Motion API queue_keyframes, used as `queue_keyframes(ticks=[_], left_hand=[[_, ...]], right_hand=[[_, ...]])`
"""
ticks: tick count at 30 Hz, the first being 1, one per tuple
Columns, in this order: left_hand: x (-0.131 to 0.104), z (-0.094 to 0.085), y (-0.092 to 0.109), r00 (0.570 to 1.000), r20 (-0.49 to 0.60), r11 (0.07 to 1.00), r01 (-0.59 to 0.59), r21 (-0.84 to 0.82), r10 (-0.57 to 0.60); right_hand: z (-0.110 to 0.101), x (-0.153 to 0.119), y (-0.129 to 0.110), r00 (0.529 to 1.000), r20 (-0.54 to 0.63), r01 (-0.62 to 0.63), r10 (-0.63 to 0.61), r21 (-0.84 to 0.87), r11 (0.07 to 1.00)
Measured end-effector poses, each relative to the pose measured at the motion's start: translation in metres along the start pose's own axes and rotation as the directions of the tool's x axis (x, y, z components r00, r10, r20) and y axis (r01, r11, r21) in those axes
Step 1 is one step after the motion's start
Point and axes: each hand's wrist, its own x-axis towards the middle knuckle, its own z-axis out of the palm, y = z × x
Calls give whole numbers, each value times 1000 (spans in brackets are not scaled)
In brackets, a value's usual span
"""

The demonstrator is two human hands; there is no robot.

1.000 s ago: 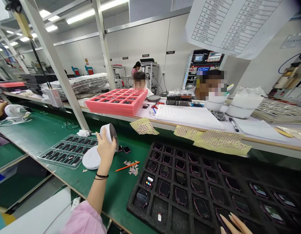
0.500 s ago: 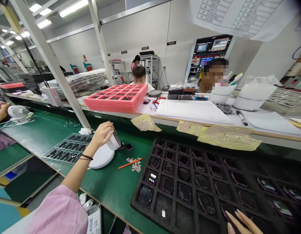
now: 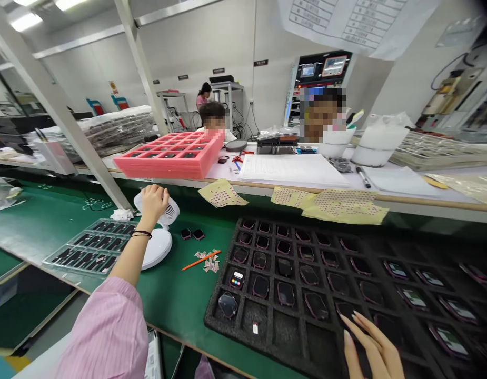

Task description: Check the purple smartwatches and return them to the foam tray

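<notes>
head view: left hand (image 3: 154, 202) half-curled, holding white fan (image 3: 160, 243), back from front edge of table (image 3: 180, 300). right hand (image 3: 373, 345) part-open, fingertips at watch (image 3: 345, 308) toward front edge of black tray (image 3: 262, 342); can't tell if gripped. tray holds more watches (image 3: 286, 293), plus 1 white tag (image 3: 255, 328) near front-left corner. clear tray (image 3: 75, 269): black parts (image 3: 95, 261).

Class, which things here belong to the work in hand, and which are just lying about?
Seemingly in the work:
white fan, under the left hand
watch, under the right hand
black tray

Apparently just lying about:
orange stick
marker pen
pink tray
</notes>
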Motion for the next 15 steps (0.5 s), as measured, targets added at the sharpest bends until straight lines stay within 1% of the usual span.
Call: queue_keyframes(ticks=[3, 5, 7, 9, 10, 11, 12, 13, 14, 15], left_hand=[[1, 2, 3, 1000, 20, 999, 6, 39, -7], [-2, -2, 6, 999, 47, 1000, -20, 16, 19], [-11, -9, 10, 997, 59, 998, -50, -28, 52], [-27, -17, 19, 996, 45, 995, -67, -76, 71], [-39, -21, 25, 994, 63, 992, -78, -104, 85], [-53, -25, 32, 988, 116, 982, -78, -173, 99], [-69, -28, 41, 977, 161, 971, -104, -214, 140], [-85, -31, 50, 946, 242, 950, -148, -276, 218], [-102, -33, 60, 876, 380, 908, -134, -398, 296], [-118, -34, 70, 810, 486, 881, -74, -467, 326]], right_hand=[[-2, -4, -7, 995, 12, -97, 97, -3, 995], [-3, -7, -7, 993, 34, -117, 117, -2, 993], [-7, -9, -6, 989, 45, -139, 139, -10, 990], [-12, -9, -5, 987, 38, -156, 156, -19, 988], [-15, -9, -5, 987, 44, -154, 154, -16, 988], [-18, -8, -5, 987, 65, -145, 145, -8, 989], [-20, -8, -5, 987, 101, -128, 128, 3, 992], [-21, -8, -6, 984, 149, -103, 100, 13, 995], [-21, -9, -7, 977, 202, -69, 64, 22, 997], [-20, -10, -8, 966, 255, -34, 26, 27, 999]])
